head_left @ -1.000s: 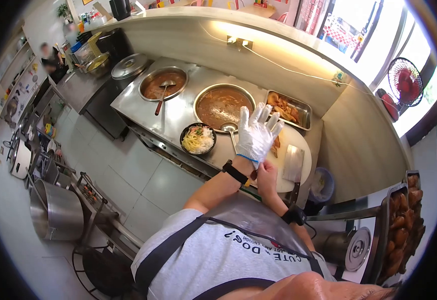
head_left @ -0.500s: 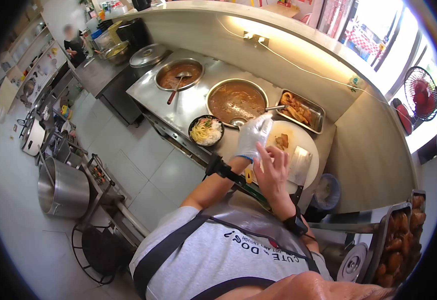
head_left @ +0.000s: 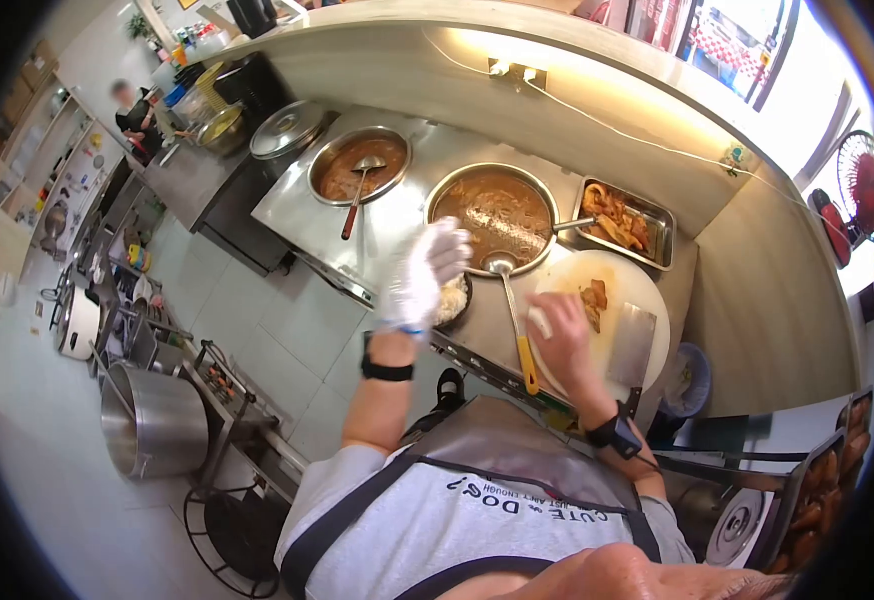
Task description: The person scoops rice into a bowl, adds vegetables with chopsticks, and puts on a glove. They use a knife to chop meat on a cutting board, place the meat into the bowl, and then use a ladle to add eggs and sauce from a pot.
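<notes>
My left hand point(head_left: 425, 275), in a clear plastic glove, hovers over a black bowl, its fingers stretched out and holding nothing visible. White rice point(head_left: 452, 299) shows at the bowl's right side; the rest is hidden. My bare right hand point(head_left: 563, 340) is over the left edge of a round white cutting board point(head_left: 582, 268), fingers loosely bent and apart, slightly blurred. Pieces of browned meat point(head_left: 594, 303) lie on the board, with a cleaver point(head_left: 632, 345) to their right. Between my hands, a yellow-handled ladle point(head_left: 525, 360) rests with its head at the rim of a large stew pot point(head_left: 492, 215).
A second pot point(head_left: 337, 185) of red-brown stew holds a red-handled ladle point(head_left: 353, 212). Behind the board is a metal tray point(head_left: 647, 245) of fried pieces. A blue bin point(head_left: 692, 380) stands right of the counter. Another person point(head_left: 137, 120) stands far left.
My hands have come apart: the right fingers were at the left glove's cuff. My left hand has moved left over the bowl. The ladle's yellow handle is now uncovered.
</notes>
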Demonstrator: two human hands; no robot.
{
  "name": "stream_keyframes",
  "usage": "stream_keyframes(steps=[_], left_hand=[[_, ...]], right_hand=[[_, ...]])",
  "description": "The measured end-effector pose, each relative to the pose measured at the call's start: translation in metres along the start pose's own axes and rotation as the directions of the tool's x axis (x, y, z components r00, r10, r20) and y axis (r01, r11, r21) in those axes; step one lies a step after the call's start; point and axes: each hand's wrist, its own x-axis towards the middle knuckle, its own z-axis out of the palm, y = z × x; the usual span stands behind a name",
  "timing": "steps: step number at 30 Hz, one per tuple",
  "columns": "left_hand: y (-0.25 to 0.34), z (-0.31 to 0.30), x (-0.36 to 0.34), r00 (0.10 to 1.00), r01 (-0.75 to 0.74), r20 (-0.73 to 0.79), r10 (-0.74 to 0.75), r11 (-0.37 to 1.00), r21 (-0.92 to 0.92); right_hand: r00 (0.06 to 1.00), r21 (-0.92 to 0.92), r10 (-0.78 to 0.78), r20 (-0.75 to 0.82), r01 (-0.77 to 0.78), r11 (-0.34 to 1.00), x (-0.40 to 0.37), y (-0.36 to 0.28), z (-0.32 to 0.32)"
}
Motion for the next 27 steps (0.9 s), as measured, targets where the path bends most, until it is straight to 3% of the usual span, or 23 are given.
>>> stream_keyframes(steps=[2, 3, 6, 8, 9, 11, 12, 14, 16, 18, 20, 22, 23, 27], left_hand=[[0.036, -0.031, -0.001, 1.0, -0.023, -0.003, 0.023, 0.994, -0.103], [0.053, -0.039, -0.001, 0.999, -0.047, -0.02, 0.046, 0.996, -0.069], [0.083, -0.08, 0.003, 0.994, 0.024, -0.108, -0.028, 0.999, -0.032], [0.095, -0.107, 0.013, 0.987, 0.056, -0.151, -0.06, 0.998, -0.03], [0.098, -0.118, 0.019, 0.976, 0.083, -0.199, -0.087, 0.996, -0.026], [0.101, -0.139, 0.031, 0.962, 0.113, -0.24, -0.129, 0.99, -0.08], [0.103, -0.148, 0.037, 0.946, 0.124, -0.283, -0.159, 0.983, -0.138], [0.105, -0.157, 0.048, 0.92, 0.159, -0.343, -0.189, 0.981, -0.114], [0.105, -0.172, 0.058, 0.933, 0.153, -0.293, -0.209, 0.968, -0.201], [0.104, -0.183, 0.071, 0.93, 0.185, -0.278, -0.24, 0.96, -0.21], [0.104, -0.186, 0.087, 0.929, 0.215, -0.258, -0.266, 0.954, -0.209], [0.103, -0.184, 0.102, 0.907, 0.239, -0.319, -0.275, 0.96, -0.147], [0.1, -0.185, 0.11, 0.906, 0.254, -0.307, -0.29, 0.955, -0.153], [0.097, -0.177, 0.132, 0.928, 0.275, -0.196, -0.317, 0.937, -0.216]], right_hand=[[0.985, -0.1, 0.161, 0.067, -0.154, 0.983, 0.015, 0.056, 0.015], [0.976, -0.164, 0.208, 0.069, -0.195, 0.967, 0.023, 0.085, 0.022], [0.948, -0.486, 0.284, 0.141, -0.184, 0.855, 0.05, 0.165, 0.046], [0.987, -0.714, 0.117, 0.107, -0.006, 0.701, 0.061, 0.225, 0.072], [0.985, -0.718, 0.135, 0.106, -0.019, 0.696, 0.065, 0.246, 0.082], [0.959, -0.883, 0.198, 0.203, 0.092, 0.46, 0.073, 0.279, 0.099], [0.936, -0.903, 0.257, 0.241, 0.119, 0.413, 0.08, 0.286, 0.105], [0.799, -0.903, 0.498, 0.339, 0.127, 0.41, 0.093, 0.293, 0.112], [0.729, -0.887, 0.571, 0.377, 0.107, 0.448, 0.1, 0.299, 0.118], [0.539, -0.824, 0.67, 0.511, 0.084, 0.561, 0.112, 0.289, 0.116], [0.412, -0.638, 0.551, 0.725, 0.102, 0.763, 0.136, 0.259, 0.103], [0.334, -0.548, 0.568, 0.752, -0.162, 0.821, 0.161, 0.22, 0.101], [0.382, -0.53, 0.577, 0.722, -0.231, 0.816, 0.16, 0.213, 0.101], [0.432, -0.495, 0.64, 0.635, -0.409, 0.767, 0.135, 0.202, 0.1]])
